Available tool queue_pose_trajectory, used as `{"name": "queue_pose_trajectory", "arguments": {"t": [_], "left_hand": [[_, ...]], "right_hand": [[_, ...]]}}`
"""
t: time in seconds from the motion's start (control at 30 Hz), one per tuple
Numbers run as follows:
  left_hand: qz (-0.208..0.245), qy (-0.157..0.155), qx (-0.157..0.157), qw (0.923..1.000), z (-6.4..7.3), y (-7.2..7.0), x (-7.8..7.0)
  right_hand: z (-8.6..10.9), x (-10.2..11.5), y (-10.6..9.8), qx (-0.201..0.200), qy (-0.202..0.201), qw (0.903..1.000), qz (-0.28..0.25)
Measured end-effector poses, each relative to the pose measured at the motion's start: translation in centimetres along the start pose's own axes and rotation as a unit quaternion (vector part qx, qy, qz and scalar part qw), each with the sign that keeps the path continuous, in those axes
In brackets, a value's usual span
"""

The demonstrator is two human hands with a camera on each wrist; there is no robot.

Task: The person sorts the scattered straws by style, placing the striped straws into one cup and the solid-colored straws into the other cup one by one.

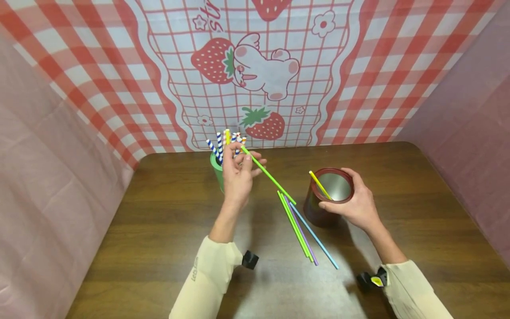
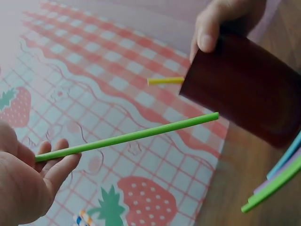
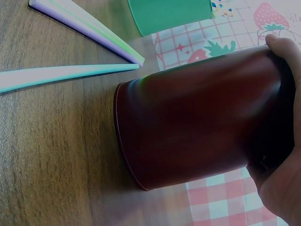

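My left hand (image 1: 237,177) pinches one end of a green straw (image 1: 268,173), which slants down to the right above the table. In the left wrist view its free end points toward a dark red canister (image 2: 240,87). My right hand (image 1: 360,201) grips that canister by the rim, thumb at the near side and fingers round the far right. A yellow straw (image 1: 320,185) leans inside it, its top poking over the rim. Between the hands lie loose straws on the table: green straws (image 1: 294,226), a purple straw (image 1: 306,241) and a blue straw (image 1: 316,238).
Behind my left hand stands a green cup (image 1: 217,166) holding several striped paper straws (image 1: 219,144) and a yellow one. The wooden table (image 1: 159,248) meets a checked strawberry cloth (image 1: 255,71) at its back edge. Pink cloth (image 1: 59,177) hangs at the left.
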State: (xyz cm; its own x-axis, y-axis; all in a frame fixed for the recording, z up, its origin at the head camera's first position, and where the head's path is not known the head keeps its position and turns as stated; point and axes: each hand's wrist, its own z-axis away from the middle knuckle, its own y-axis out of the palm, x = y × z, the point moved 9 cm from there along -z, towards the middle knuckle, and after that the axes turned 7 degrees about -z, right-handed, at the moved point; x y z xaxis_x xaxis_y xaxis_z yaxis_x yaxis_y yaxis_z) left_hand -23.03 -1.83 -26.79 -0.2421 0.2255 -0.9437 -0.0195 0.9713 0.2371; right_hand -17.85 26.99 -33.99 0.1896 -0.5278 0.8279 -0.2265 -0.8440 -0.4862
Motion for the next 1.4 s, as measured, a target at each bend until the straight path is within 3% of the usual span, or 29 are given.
{"name": "queue_pose_trajectory", "arguments": {"t": [0.17, 0.33, 0.57, 0.8, 1.03, 1.17, 1.37, 1.4], "left_hand": [[0.05, 0.047, -0.013, 0.9975, 0.5, 1.2, -1.9], [0.08, 0.094, -0.003, 0.9923, 0.8, 3.0, -3.2], [0.089, 0.114, 0.018, 0.9893, 1.1, 5.3, -2.6], [0.045, 0.11, 0.033, 0.9924, 1.7, 7.5, 0.3], [-0.034, 0.103, 0.05, 0.9929, 2.8, 8.9, 2.4], [-0.067, 0.105, 0.049, 0.991, 3.4, 9.3, 2.4], [-0.108, 0.083, 0.044, 0.9896, 4.3, 9.0, 1.4], [-0.112, 0.078, 0.046, 0.9896, 4.2, 8.9, 1.8]], "right_hand": [[0.1, 0.0, -0.1, -0.002, -0.001, 1.0, 0.0], [0.1, -0.1, -0.1, -0.001, 0.0, 1.0, 0.002], [0.0, -0.2, -0.1, -0.005, -0.004, 1.0, 0.001], [0.0, -0.2, -0.1, -0.005, -0.004, 1.0, -0.003], [0.0, -0.2, -0.1, -0.006, -0.007, 0.9999, -0.004], [0.0, -0.3, 0.0, -0.007, -0.006, 0.9999, -0.007], [-0.1, -0.2, -0.1, -0.01, -0.008, 0.9999, -0.007], [-0.1, -0.2, -0.2, -0.01, -0.008, 0.9999, -0.006]]}}
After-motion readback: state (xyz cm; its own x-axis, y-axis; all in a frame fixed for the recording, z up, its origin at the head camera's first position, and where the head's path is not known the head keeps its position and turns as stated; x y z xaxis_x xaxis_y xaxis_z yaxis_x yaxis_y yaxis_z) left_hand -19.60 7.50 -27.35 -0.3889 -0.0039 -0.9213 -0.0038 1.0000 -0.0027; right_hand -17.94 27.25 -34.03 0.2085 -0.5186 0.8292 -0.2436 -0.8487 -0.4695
